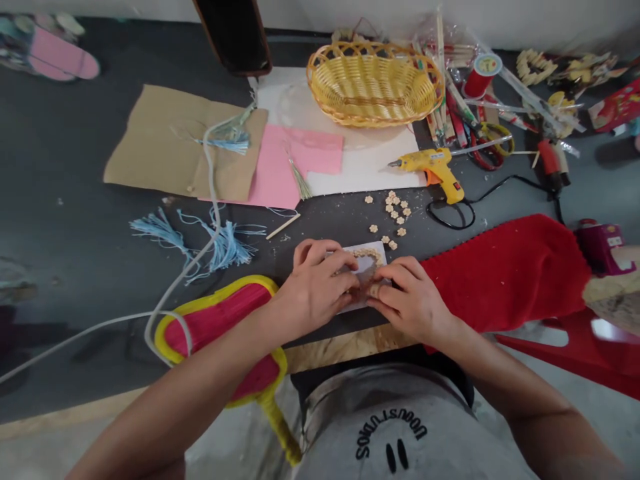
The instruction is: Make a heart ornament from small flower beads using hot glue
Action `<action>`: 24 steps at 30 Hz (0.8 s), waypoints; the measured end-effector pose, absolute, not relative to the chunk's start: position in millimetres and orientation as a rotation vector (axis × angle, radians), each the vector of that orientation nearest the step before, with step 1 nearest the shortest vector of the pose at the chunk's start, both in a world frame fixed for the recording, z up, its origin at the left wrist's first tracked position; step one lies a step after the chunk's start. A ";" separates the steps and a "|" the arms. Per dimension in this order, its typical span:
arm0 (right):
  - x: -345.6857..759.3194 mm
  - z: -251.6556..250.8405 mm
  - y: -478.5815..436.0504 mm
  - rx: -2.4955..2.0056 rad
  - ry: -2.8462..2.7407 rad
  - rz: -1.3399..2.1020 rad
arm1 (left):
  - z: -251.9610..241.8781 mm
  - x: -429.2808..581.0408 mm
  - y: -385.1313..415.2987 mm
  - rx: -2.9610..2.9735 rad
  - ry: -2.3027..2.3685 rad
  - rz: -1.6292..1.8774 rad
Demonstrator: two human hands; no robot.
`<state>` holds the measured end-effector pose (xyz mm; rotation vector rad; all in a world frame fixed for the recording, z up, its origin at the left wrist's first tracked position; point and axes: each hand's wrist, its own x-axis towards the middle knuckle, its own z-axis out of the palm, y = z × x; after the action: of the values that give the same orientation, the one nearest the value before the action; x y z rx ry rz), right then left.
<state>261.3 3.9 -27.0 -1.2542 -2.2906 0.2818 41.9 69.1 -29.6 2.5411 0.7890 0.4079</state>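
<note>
Both my hands rest on a small white card (376,253) near the table's front edge. A ring of small tan wooden flower beads (369,254) lies on the card. My left hand (315,287) curls its fingers down onto the card's left part. My right hand (411,300) pinches at the ring's lower edge, its fingertips pressed together on something too small to name. More loose tan flower beads (394,212) are scattered just beyond the card.
A yellow glue gun (436,168) with a black cord lies behind the beads. A yellow wicker basket (374,85), pink paper (295,163), brown cardboard (160,143), blue tassels (225,243), a red cloth (510,273) and a red-yellow woven paddle (225,320) surround the spot.
</note>
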 end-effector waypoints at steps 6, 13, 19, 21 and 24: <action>258.1 -30.9 8.8 -1.234 -2.295 0.221 | -30.7 41.1 69.0 2.534 0.781 0.410; 259.2 -33.7 10.5 -1.202 -2.280 0.254 | -31.9 42.0 68.3 2.531 0.794 0.469; 259.6 -34.9 9.5 -1.206 -2.267 0.281 | -32.3 41.3 70.1 2.545 0.808 0.426; 260.0 -35.5 8.9 -1.202 -2.268 0.294 | -31.3 40.4 71.0 2.576 0.807 0.426; 260.4 -35.7 8.9 -1.198 -2.262 0.309 | -28.1 35.5 74.9 2.616 0.799 0.425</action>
<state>260.4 8.9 -35.7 -1.1980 -2.2617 0.3086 35.5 74.9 -28.1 2.6156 0.7988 0.4246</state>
